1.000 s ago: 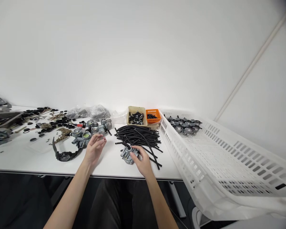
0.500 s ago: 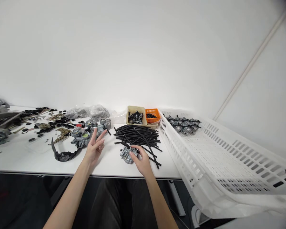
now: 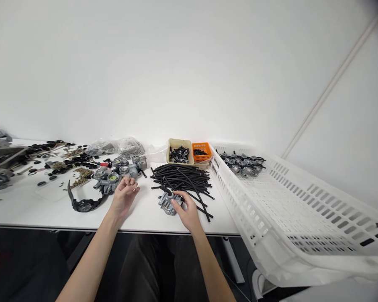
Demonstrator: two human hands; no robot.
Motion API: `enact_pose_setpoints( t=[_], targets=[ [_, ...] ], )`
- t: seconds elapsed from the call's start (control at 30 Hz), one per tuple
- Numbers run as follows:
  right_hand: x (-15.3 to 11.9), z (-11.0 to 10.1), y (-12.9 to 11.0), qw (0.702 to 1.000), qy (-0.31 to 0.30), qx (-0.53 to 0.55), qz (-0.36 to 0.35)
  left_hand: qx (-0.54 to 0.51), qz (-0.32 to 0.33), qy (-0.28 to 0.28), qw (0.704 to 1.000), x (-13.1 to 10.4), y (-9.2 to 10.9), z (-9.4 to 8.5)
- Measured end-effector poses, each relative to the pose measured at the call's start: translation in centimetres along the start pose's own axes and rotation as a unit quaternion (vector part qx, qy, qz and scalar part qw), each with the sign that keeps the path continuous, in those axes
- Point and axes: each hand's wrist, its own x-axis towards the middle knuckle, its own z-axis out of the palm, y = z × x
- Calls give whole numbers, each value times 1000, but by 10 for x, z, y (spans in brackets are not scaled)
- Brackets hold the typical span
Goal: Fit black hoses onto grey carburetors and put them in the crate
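Observation:
My right hand (image 3: 187,212) grips a grey metal carburetor (image 3: 167,204) by its right side, thumb on top. The carburetor rests on the white table and has a black part at its top. My left hand (image 3: 125,197) is raised palm up over the table, fingers curled in, with nothing visible in them. Just behind it stand several more carburetors (image 3: 112,178), one with a yellow-green spot in its opening. A pile of cut black rubber hoses (image 3: 182,178) lies beyond my right hand. To the left of my left hand is a black wristwatch (image 3: 84,205).
A large white plastic crate (image 3: 233,201) at right holds several carburetors (image 3: 242,162). Behind the hoses are a cream tray (image 3: 169,157) of black parts and an orange basket (image 3: 202,147). Clear plastic bags (image 3: 130,147), brass fittings (image 3: 82,176) and black caps (image 3: 42,183) lie at left.
The two stretched fingers of my left hand have curled in. My right hand and the carburetor have stayed in place.

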Motion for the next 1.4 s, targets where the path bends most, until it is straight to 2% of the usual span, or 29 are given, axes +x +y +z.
enact_pose_setpoints(
  t=[0.17, 0.33, 0.57, 0.7, 0.87, 1.07, 1.13, 1.2, 1.23, 1.3, 1.4],
  targets=[
    [0, -1, -1, 1000, 0, -2, 1, 11, 3, -3, 1000, -1, 1, 0],
    [0, 0, 0, 1000, -2, 3, 3, -11, -36, -12, 999, -3, 3, 1],
    [0, -1, -2, 1000, 1, 0, 0, 54, -65, -31, 996, -7, 3, 7],
    [0, -1, -3, 1000, 2, -7, 0, 39, -59, -23, 997, -5, 2, 5],
    [0, 0, -1, 1000, 0, 3, 3, 15, -16, 22, 1000, 0, -2, 0],
    [-1, 0, 0, 1000, -4, 2, 6, 12, 6, -1, 1000, 4, -1, -3],
    [-1, 0, 0, 1000, -3, 3, 5, 34, 14, 12, 999, 5, -3, -4],
    [-1, 0, 0, 1000, -2, 5, 5, 114, 47, 20, 992, 3, -7, -3],
    [-1, 0, 0, 1000, -2, 7, 6, 175, 68, 12, 982, 2, -10, -2],
    [-1, 0, 0, 1000, -4, 10, 7, 300, 90, -52, 948, -3, -15, 1],
    [-1, 1, 1, 1000, -6, 13, 8, 401, 43, -180, 897, -10, -20, 5]
  ],
)
